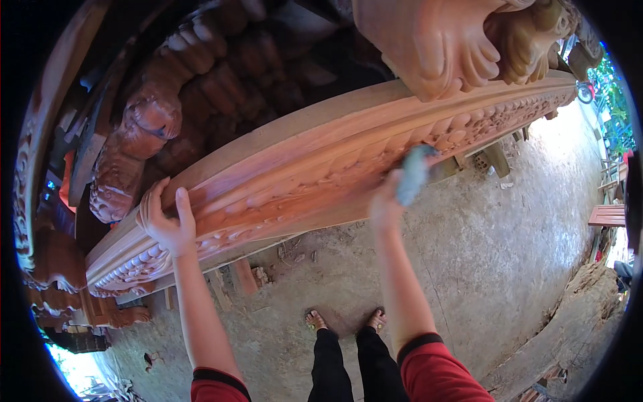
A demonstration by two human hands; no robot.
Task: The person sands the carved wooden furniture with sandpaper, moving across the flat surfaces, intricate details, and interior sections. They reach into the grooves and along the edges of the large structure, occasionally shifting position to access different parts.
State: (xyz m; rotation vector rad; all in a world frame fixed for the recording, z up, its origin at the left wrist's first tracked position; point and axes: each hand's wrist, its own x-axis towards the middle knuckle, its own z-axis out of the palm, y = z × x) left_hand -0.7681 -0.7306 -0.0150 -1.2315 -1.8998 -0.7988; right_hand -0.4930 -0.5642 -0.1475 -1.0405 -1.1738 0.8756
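A long carved wooden rail (301, 151) runs across the view, with smooth moulding along its upper part and carved relief along its lower part. Near its left end, my left hand (169, 220) grips the upper edge, fingers bent over it and the thumb apart on the near face. My right hand (386, 204) is closed on a blue-green hand-sized block (413, 175), smeared by motion, right at the carved band near the middle of the rail. I cannot tell whether it is a brush or a sanding block.
Carved wooden claw feet (445, 50) jut over the rail at upper right. More carved pieces (144, 127) are stacked behind it at left. Below lies a concrete floor (482, 254) with wood scraps (244, 276). A reddish panel (608, 215) stands at far right.
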